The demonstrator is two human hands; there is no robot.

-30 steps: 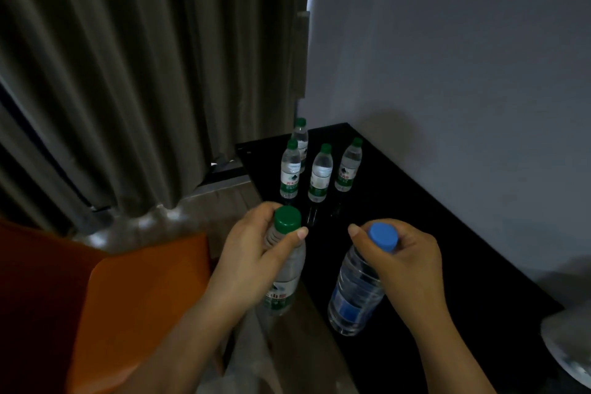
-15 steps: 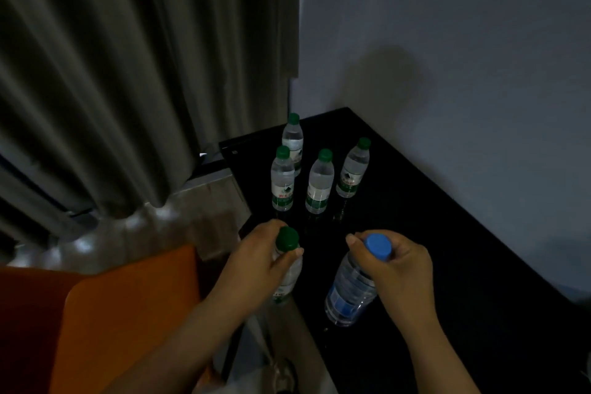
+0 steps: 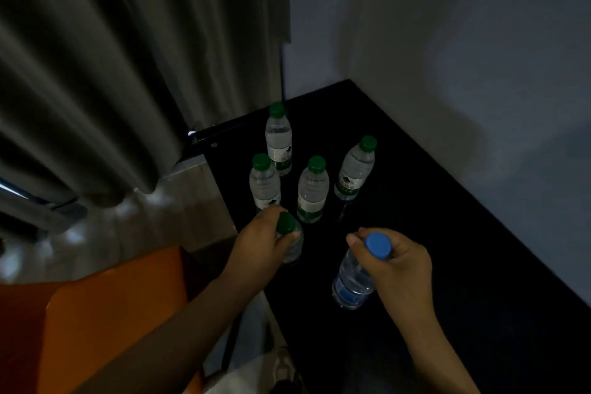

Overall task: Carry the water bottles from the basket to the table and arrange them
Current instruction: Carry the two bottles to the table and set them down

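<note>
Six water bottles are in view: five with green caps, one with a blue cap. Four green-capped ones stand upright on the black counter (image 3: 447, 233) near its far corner: the back bottle (image 3: 279, 141) and, in a row before it, the left bottle (image 3: 264, 184), the middle bottle (image 3: 312, 192) and the right bottle (image 3: 354, 171). There are two hands. The left hand (image 3: 262, 246) has its fingers (image 3: 292, 236) wrapped round the neck of the fifth green-capped bottle (image 3: 295, 251), just in front of the left bottle. The right hand (image 3: 399, 269) grips the blue-capped bottle (image 3: 353, 281) below its cap, tilted, over the counter's near part. Whether either held bottle touches the counter cannot be told. One orange chair (image 3: 105, 313) and one grey curtain (image 3: 112, 73) lie to the left. Compared with half a second ago, both hands have moved forward; the left one's bottle, then at the counter's edge, is now over it, while the four standing bottles keep their arrangement.
</note>
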